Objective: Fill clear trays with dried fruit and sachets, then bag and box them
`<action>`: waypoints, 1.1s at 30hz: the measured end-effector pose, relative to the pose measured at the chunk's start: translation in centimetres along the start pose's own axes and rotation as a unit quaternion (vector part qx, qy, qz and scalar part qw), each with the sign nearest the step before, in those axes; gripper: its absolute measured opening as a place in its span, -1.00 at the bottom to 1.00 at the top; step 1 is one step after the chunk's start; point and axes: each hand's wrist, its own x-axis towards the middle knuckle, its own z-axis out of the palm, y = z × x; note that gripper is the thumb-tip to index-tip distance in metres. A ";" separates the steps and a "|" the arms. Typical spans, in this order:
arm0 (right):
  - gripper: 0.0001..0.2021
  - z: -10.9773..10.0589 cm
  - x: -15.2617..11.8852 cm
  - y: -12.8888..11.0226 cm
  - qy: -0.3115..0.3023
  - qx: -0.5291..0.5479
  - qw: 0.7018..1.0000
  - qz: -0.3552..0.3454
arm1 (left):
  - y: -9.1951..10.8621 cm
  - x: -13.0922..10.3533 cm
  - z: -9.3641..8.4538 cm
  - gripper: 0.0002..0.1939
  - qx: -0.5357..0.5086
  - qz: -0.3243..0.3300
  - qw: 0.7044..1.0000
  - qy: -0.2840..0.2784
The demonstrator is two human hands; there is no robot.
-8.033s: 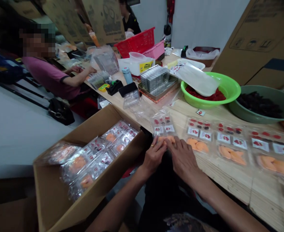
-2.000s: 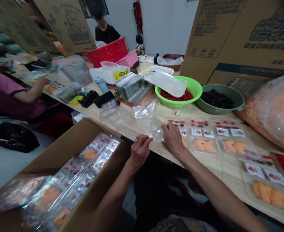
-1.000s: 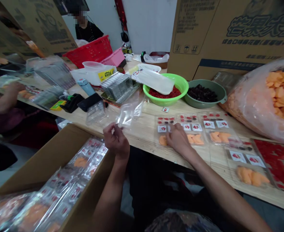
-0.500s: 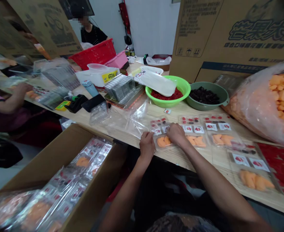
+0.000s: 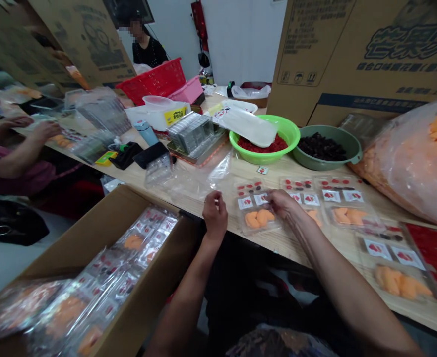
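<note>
the right hand (image 5: 283, 202) is pinching the three o'clock edge of a clear tray (image 5: 242, 223) on the wooden table (image 5: 337, 258). the left hand (image 5: 215, 213) is hovering apart from it at the tray's nine o'clock, fingers curling together; whether they are gripping any film, i cannot tell.

the step in hand seems to be steadying or picking up this filled tray, and the next move is probably calling for a light, level hold, since the thin plastic looks likely to flex and the pieces to slide.

reading from the tray, a wrinkled, glossy clear film (image 5: 220, 168) is lying towards ten o'clock. inside the tray, smooth curved orange pieces (image 5: 259, 218) are sitting at six, two flat square sachets (image 5: 245, 202) across the middle, small red and dark discs (image 5: 249, 187) at twelve. more filled trays (image 5: 342, 205) are lining up at three. a shiny green bowl (image 5: 294, 135) is standing at twelve, and a stiff cardboard carton (image 5: 80, 233) is holding crinkly, film-wrapped packets (image 5: 147, 233) towards eight.
</note>
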 end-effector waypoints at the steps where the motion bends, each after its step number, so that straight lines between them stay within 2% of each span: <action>1: -0.84 -0.4 -0.3 -0.1 -0.005 0.011 1.000 0.001 | -0.1 0.4 -0.5 -0.81 0.011 0.035 0.999 0.007; 4: -0.84 -2.5 -1.5 -0.4 -0.036 0.071 0.997 0.005 | -0.5 1.5 -1.8 -0.74 0.055 0.133 0.989 -0.024; 7: -0.78 -4.8 -3.5 -0.9 -0.089 0.121 0.989 0.003 | -0.6 2.3 -2.4 -0.71 0.090 0.173 0.979 -0.065; 10: -0.62 -6.1 -5.8 -1.3 -0.161 0.121 0.979 0.004 | -0.4 2.6 -2.4 -0.64 0.106 0.203 0.968 -0.105; 13: -0.52 -5.8 -7.5 -1.4 -0.246 0.104 0.963 0.025 | 0.1 2.5 -2.4 -0.53 0.092 0.246 0.949 -0.172; 16: -0.47 -4.7 -8.0 -0.9 -0.328 0.100 0.938 0.058 | 0.7 2.4 -2.9 -0.46 0.050 0.286 0.923 -0.254; 18: -0.46 -4.2 -7.7 -0.4 -0.356 0.100 0.926 0.082 | 1.2 2.4 -3.4 -0.44 0.024 0.297 0.916 -0.270; 21: -0.48 -4.2 -7.0 0.3 -0.336 0.108 0.930 0.100 | 1.8 2.6 -4.0 -0.42 -0.008 0.288 0.922 -0.257; 25: -0.56 -5.1 -6.6 0.6 -0.282 0.133 0.947 0.082 | 2.1 2.8 -4.6 -0.36 -0.026 0.287 0.922 -0.260; 29: -0.62 -5.8 -6.5 0.4 -0.237 0.093 0.965 0.058 | 1.9 2.5 -4.4 -0.30 -0.045 0.294 0.918 -0.264; 33: -0.57 -6.0 -5.8 0.7 -0.228 0.061 0.970 0.051 | 1.5 2.0 -3.8 -0.26 -0.054 0.276 0.922 -0.268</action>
